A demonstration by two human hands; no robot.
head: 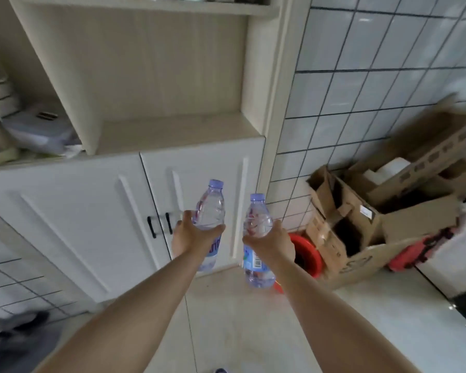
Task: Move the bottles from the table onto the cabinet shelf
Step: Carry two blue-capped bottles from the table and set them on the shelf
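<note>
I hold two clear plastic water bottles with pale blue caps in front of a white cabinet. My left hand [193, 234] grips the left bottle [210, 208] around its middle. My right hand [273, 242] grips the right bottle [256, 220] the same way. Both bottles stand nearly upright, tilted slightly, below the level of the open cabinet shelf [178, 133]. That shelf compartment is bare and lies above and a little left of the bottles. The table is not in view.
Two white cabinet doors with black handles [160, 224] are under the shelf. The left compartment holds a plastic container [38, 130] and clutter. Cardboard boxes [361, 219] and a red basin [306, 254] sit on the floor to the right, against a tiled wall.
</note>
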